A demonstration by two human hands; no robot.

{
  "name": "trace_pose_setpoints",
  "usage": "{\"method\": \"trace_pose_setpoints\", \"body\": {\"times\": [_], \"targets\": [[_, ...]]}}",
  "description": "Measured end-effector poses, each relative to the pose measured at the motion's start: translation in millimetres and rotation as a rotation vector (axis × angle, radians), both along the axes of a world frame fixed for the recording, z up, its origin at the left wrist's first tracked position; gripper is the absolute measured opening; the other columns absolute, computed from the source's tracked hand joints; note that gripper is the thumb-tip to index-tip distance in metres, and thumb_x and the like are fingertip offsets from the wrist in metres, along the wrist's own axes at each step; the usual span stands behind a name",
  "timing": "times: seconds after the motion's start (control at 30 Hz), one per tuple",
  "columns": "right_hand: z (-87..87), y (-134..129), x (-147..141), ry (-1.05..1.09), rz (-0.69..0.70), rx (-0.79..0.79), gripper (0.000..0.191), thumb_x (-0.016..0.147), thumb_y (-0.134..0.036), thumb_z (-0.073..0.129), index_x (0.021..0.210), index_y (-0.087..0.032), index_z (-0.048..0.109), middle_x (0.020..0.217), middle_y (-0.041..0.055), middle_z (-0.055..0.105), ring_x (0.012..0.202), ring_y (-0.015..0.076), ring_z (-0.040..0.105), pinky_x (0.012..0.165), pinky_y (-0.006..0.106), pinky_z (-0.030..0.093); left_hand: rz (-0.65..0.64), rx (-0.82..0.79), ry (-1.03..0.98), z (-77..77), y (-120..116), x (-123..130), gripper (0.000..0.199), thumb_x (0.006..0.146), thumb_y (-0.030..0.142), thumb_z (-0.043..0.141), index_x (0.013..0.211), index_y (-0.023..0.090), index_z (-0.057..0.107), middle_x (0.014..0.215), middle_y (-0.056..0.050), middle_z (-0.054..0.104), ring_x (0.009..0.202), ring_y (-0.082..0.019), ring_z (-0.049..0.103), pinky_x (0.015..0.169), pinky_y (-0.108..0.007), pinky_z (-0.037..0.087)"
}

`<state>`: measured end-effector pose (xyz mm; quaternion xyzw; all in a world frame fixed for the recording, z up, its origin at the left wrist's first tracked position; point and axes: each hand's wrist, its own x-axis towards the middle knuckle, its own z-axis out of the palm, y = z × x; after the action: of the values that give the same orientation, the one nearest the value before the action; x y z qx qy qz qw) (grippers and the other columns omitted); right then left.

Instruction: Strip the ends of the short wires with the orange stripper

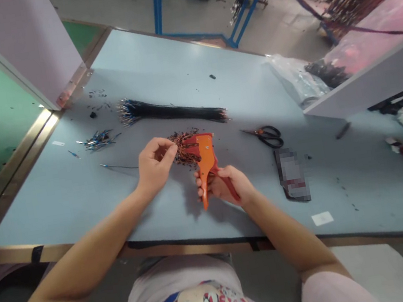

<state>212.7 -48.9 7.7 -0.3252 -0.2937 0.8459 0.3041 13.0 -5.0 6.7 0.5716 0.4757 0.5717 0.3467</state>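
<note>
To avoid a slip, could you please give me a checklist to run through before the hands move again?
1. Orange tool held by its handles in the right hand: ok.
2. Thin wire at the left hand, its far end lying free on the table: ok.
3. Wire's near end lined up with the tool's head: cannot tell, fingers hide it.
4. Tool's head free of scraps: not ok, they crowd around it.
5. Scissors apart from both hands: ok.

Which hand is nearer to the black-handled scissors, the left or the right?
Right. The right hand grips the orange tool, left of the scissors and lower in the picture; the left hand is farther left, past the tool.
</note>
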Motion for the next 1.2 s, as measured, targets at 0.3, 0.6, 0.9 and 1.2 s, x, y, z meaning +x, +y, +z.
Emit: {"method": "trace_pose_setpoints", "body": {"times": [0.3, 0.6, 0.9, 1.2], "targets": [[4.4, -6.9, -2.0, 0.114, -0.007, -0.085, 0.028, 0.082, -0.039, 0.048, 0.095, -0.014, 0.055, 0.085, 0.0067, 0.060, 0.074, 0.0191, 0.060, 0.075, 0.044, 0.051, -0.124, -0.069, 0.058, -4.3, -11.4, 11.6, 0.009, 0.078, 0.026, 0.057, 0.075, 0.017, 0.058, 0.069, 0.001, 0.057, 0.062, -0.009, 0.050, 0.058, -0.021, 0.041], [7.0, -9.8, -1.2, 0.135, 0.046, -0.066, 0.033, 0.083, -0.044, 0.048, 0.096, -0.014, 0.054, 0.082, 0.0057, 0.059, 0.071, 0.0180, 0.059, 0.076, 0.046, 0.050, -0.373, -0.170, -0.055, -8.2, -19.4, 17.7, 0.009, 0.078, 0.026, 0.060, 0.076, 0.017, 0.061, 0.075, -0.002, 0.063, 0.071, -0.013, 0.057, 0.066, -0.026, 0.046], [2.5, -11.7, -0.3, 0.196, 0.087, -0.032, 0.034, 0.081, -0.045, 0.052, 0.093, -0.013, 0.053, 0.079, 0.0051, 0.061, 0.066, 0.0178, 0.061, 0.067, 0.044, 0.053, -0.411, -0.201, -0.081, -8.0, -22.6, 20.5, 0.011, 0.076, 0.024, 0.061, 0.083, 0.018, 0.067, 0.082, -0.004, 0.068, 0.072, -0.014, 0.061, 0.064, -0.027, 0.048], [-2.2, -13.5, 1.0, 0.158, 0.109, -0.039, 0.035, 0.086, -0.048, 0.046, 0.089, -0.013, 0.050, 0.068, 0.0014, 0.058, 0.053, 0.0141, 0.058, 0.056, 0.038, 0.055, -0.416, -0.167, -0.055, -6.5, -23.4, 22.6, 0.009, 0.073, 0.020, 0.061, 0.077, 0.018, 0.068, 0.078, -0.003, 0.069, 0.061, -0.011, 0.056, 0.054, -0.023, 0.042]]}}
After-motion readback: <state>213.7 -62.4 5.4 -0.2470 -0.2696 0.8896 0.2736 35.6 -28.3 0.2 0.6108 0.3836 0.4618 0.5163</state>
